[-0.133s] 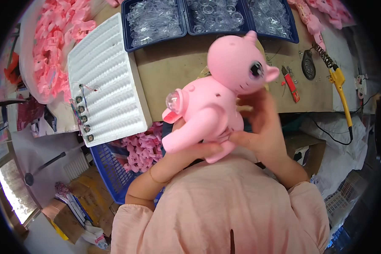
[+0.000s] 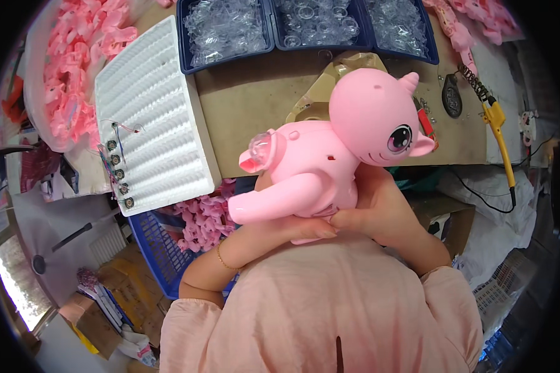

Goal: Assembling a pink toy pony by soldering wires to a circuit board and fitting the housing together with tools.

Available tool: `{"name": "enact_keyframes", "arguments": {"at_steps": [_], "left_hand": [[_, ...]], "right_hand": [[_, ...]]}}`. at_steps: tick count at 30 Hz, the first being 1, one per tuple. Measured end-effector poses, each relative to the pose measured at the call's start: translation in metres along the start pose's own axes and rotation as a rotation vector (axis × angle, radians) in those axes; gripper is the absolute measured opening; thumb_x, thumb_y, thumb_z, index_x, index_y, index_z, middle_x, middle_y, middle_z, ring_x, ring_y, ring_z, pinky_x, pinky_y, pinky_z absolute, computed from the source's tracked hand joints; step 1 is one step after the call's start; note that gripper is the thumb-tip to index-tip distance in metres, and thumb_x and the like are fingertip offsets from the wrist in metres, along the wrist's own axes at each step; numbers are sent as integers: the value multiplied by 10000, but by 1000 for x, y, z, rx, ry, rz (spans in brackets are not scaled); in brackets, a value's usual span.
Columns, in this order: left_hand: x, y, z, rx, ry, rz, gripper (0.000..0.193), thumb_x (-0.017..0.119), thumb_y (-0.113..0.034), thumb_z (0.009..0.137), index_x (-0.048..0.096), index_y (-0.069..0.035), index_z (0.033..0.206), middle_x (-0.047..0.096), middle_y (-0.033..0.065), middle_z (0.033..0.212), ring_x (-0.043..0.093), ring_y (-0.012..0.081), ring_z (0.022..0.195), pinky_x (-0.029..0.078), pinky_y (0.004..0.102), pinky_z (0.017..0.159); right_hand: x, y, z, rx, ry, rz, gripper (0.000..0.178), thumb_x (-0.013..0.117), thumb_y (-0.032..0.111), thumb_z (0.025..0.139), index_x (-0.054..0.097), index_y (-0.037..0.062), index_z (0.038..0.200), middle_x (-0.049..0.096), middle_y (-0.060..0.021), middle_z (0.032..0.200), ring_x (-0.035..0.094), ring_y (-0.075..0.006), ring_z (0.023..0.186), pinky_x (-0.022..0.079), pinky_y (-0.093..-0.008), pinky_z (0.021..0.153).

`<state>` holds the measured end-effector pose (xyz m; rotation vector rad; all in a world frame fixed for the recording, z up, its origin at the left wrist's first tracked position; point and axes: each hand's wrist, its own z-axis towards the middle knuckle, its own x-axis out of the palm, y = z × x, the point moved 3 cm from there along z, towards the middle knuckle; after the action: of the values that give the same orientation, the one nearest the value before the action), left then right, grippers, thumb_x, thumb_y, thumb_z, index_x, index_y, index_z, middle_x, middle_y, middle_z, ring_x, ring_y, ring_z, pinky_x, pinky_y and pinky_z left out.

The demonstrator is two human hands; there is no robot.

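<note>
A pink toy unicorn (image 2: 308,155) is held between both hands in front of my chest, its head tilted to the right. A clear plastic dome (image 2: 259,148) sits at its rear end. My left hand (image 2: 302,229) grips the underside by the legs, thumb showing and the other fingers behind the toy. My right hand (image 2: 373,202) is closed on the chest side below the head, its thumb near the left thumb. A tan fixture (image 2: 314,93) stands on the table behind the toy, partly covered by it.
Blue bins (image 2: 227,62) of clear plastic parts line the back. A white foam tray (image 2: 158,118) with small wired parts stands left, beside a bag of pink parts (image 2: 68,74). A yellow-handled tool (image 2: 499,133) with a coiled stand lies right. A blue basket (image 2: 162,258) sits below.
The unicorn's head has swung right and down, uncovering more of the tan fixture. My right hand has closed in lower against the toy's chest side.
</note>
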<state>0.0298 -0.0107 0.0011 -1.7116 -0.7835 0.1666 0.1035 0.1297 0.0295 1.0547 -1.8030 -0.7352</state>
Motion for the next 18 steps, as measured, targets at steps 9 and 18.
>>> {"name": "enact_keyframes", "arguments": {"at_steps": [9,18], "left_hand": [[-6,-5,2,-43,-138,79,553,748,-227,693,525,-63,1171,559,87,1150,561,241,1035,425,384,924],[9,-33,-4,623,-208,1122,576,772,-285,571,568,-52,1057,608,101,1048,585,268,945,416,391,829]], "right_hand": [[-26,1,8,-76,-123,250,476,429,347,971,372,26,1318,509,-131,1224,508,-242,1149,410,-380,978],[-20,55,0,-1021,-210,-587,495,279,342,1002,557,-28,824,558,-180,910,597,-280,816,499,-408,762]]}}
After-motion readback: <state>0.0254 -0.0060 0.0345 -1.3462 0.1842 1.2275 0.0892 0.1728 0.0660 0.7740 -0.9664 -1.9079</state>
